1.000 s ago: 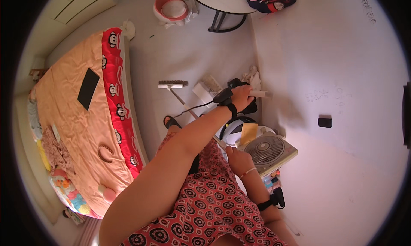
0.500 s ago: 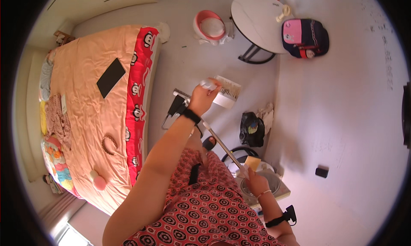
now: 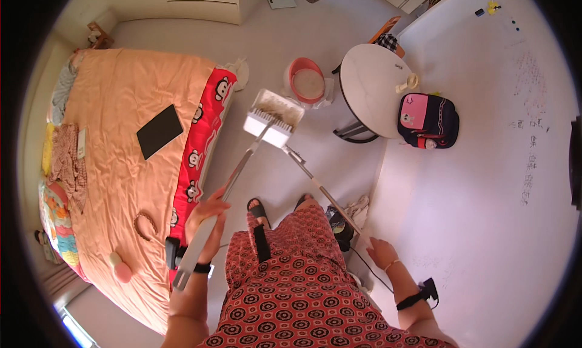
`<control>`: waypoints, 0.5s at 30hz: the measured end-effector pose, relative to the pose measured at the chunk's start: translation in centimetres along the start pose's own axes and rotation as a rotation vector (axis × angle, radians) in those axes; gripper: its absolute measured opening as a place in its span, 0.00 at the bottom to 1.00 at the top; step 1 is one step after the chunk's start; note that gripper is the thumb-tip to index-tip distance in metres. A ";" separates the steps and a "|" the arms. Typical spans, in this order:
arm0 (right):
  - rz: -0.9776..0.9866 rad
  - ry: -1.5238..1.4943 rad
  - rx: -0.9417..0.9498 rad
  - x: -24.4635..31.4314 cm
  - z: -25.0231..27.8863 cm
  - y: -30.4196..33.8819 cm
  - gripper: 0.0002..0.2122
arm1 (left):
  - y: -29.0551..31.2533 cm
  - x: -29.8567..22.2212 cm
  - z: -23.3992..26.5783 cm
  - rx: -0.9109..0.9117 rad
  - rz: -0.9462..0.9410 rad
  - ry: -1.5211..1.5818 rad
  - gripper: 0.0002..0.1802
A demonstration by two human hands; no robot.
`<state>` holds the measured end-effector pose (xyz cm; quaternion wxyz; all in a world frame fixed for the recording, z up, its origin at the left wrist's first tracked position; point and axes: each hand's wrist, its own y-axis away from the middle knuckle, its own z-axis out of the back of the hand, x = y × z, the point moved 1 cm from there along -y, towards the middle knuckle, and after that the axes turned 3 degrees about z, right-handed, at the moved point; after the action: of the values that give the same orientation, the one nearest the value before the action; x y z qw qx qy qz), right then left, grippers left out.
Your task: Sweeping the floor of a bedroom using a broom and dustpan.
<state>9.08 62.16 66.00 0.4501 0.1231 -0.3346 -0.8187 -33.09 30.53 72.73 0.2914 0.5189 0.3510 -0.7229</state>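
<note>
My left hand [image 3: 208,217], low beside the bed, is closed around the long grey handle of a white dustpan [image 3: 280,136]. The dustpan is out ahead over the floor, its row of teeth showing and greyish-brown debris lying inside. Closed on the upper end of a thin metal pole is my right hand [image 3: 382,252]. This pole belongs to what looks like a broom [image 3: 327,193], slanting up to the left. Its narrow dark-bristled head ends close to the dustpan's right corner; whether they touch I cannot tell.
A bed [image 3: 121,184] with peach bedding runs along the left, a black tablet-like slab [image 3: 159,131] on it. Ahead are a pink tub [image 3: 307,81], a round white table [image 3: 370,75] and a backpack [image 3: 429,120]. A dark bag [image 3: 339,224] lies by the right wall.
My left hand has drawn back down and left along the handle side, and the dustpan has shifted left, its inside now showing. My right hand stays on the pole, slightly further right. The view has tilted forward.
</note>
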 end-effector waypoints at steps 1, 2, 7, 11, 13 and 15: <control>-0.001 -0.089 -0.017 -0.8 1.6 -1.5 0.20 | 0.1 -0.4 0.4 -0.014 0.002 -0.020 0.09; 0.021 -0.139 -0.030 -1.5 3.1 -3.2 0.20 | 0.1 -0.6 0.5 -0.036 0.006 -0.030 0.08; 0.034 -0.322 0.074 -6.2 11.7 -14.2 0.21 | 0.6 -1.8 -2.5 -0.197 0.147 -0.076 0.06; 0.296 -0.079 -0.053 -7.9 18.7 -26.6 0.17 | -0.1 -2.5 -7.7 -0.415 0.330 -0.166 0.06; 0.358 0.046 -0.049 -7.7 21.9 -32.6 0.14 | 0.1 -2.6 -10.0 -0.529 0.411 -0.200 0.06; 0.396 0.182 -0.073 -6.0 24.5 -38.6 0.12 | 0.9 -2.3 -11.4 -0.637 0.461 -0.176 0.05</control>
<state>-25.09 92.13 58.21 0.6346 0.1119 -0.2807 -0.7113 -25.53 39.36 72.28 0.6213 0.4039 0.4057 -0.5351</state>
